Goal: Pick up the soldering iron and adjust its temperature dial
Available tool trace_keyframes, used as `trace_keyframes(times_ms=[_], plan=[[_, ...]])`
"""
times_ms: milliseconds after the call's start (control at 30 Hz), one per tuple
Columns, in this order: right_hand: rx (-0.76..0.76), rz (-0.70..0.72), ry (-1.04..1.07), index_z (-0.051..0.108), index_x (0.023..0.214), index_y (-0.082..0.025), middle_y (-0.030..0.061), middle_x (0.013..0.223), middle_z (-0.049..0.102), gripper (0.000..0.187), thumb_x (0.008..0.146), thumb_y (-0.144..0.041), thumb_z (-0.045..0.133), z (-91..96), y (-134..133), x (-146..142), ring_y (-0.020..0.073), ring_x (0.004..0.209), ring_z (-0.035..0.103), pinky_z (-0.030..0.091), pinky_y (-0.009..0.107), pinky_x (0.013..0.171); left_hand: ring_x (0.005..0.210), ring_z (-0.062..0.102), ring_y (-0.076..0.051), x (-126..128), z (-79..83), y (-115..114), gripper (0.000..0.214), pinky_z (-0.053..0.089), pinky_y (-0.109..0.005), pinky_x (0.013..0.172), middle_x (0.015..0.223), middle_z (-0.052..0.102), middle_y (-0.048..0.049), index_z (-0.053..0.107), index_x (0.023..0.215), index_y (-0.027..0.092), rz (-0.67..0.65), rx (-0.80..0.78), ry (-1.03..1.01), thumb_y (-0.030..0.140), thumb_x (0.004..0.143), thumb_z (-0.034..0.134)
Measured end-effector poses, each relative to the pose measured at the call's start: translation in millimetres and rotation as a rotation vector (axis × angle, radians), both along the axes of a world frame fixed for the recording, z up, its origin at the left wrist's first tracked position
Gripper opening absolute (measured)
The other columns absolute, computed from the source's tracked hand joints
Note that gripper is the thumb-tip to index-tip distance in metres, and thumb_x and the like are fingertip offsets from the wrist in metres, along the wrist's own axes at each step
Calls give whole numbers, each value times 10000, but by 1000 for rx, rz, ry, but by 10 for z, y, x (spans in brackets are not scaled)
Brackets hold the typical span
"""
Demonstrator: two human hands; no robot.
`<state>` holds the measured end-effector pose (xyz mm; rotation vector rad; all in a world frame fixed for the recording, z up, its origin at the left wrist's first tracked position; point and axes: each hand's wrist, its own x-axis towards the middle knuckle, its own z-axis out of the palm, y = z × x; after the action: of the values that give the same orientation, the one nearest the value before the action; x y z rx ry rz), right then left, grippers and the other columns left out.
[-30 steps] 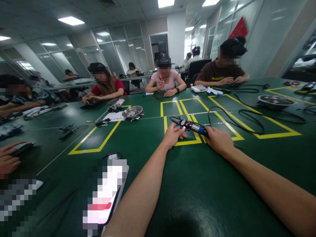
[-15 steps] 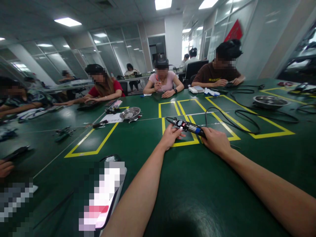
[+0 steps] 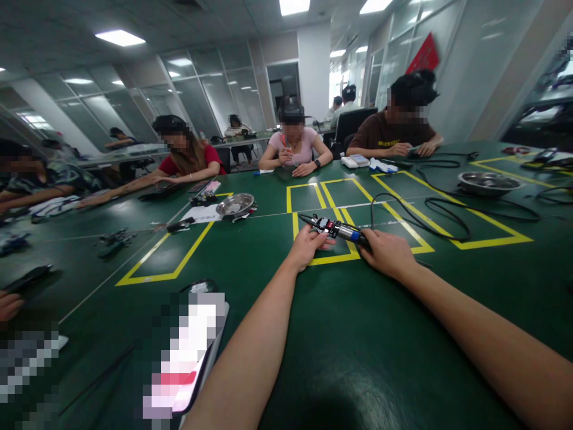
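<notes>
A long, slim black device (image 3: 346,232) with a pointed tip, exposed inner parts, a silver cylinder and a blue band is held between my hands just above the table. My left hand (image 3: 307,246) grips its pointed left end, with the thumb against the exposed part and some fingers showing beneath. Around the black right end, my right hand (image 3: 388,253) is closed. The device lies tilted, its right end lower in view. The exact kind of device cannot be made out.
A phone (image 3: 224,334) lies left of my left forearm on the green table (image 3: 340,334). Metal bowls (image 3: 235,205) stand left and right (image 3: 490,184). Black cable (image 3: 465,224) loops beyond my right hand, across yellow tape outlines. Several people sit around the table.
My hands and the device stay nearly in place; the whole view shifts slightly. At the far left, an arm near the person in red reaches farther left.
</notes>
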<state>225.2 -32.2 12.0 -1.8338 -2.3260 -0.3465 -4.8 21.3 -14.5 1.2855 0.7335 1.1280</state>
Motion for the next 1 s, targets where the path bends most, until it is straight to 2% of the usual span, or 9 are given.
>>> trace_keyframes(times_ms=[167,333,533,667,767,833,933,1000], plan=[[-5,60,43,468,1337,-219,103,1155,669,479,908,-430,489,-24,78,121,263,936,646,405,301,666,856,727,-224,-17,-6,17,550,560,-300,710,1042,701,-128,468,1213,150,20,11,-27,348,787,755],[-34,92,50,507,1290,-216,94,1146,671,422,905,-389,498,-60,123,185,248,914,648,405,297,666,838,727,-219,-18,-5,-1,546,555,-293,700,1038,703,-138,473,1206,144,11,27,10,379,795,744],[-41,19,48,557,1200,-206,101,1082,685,359,875,-358,526,26,100,144,237,843,649,386,289,627,834,728,-214,16,4,11,589,555,-278,665,1119,683,-162,453,1264,154,32,18,22,456,822,697],[-56,-133,191,617,1107,-203,101,920,696,334,850,-406,552,145,144,203,237,768,638,365,281,577,791,725,-206,33,14,40,670,568,-303,654,1135,675,-197,335,1372,146,108,-77,-44,514,879,599],[-59,-244,441,647,973,-179,94,799,666,311,787,-425,610,228,227,352,224,700,611,377,281,554,763,721,-200,40,20,43,587,566,-298,642,1078,686,-198,401,1301,116,128,-91,-41,502,896,580],[-143,-269,771,624,881,-168,67,701,619,281,752,-417,641,262,286,480,191,610,571,390,277,520,752,719,-196,43,26,36,509,565,-293,637,1041,692,-188,451,1231,106,132,-102,-29,475,906,577],[-282,-168,1362,529,808,-180,27,655,547,197,780,-358,607,271,344,672,131,542,493,374,251,471,754,716,-186,37,37,24,400,564,-280,641,1011,696,-172,499,1154,100,124,-112,-14,413,919,581],[-288,-119,1553,459,776,-204,7,656,505,163,832,-340,531,257,347,787,103,537,449,359,233,465,750,715,-178,23,39,22,354,563,-271,647,1006,698,-164,516,1129,97,115,-102,-3,366,915,599]])
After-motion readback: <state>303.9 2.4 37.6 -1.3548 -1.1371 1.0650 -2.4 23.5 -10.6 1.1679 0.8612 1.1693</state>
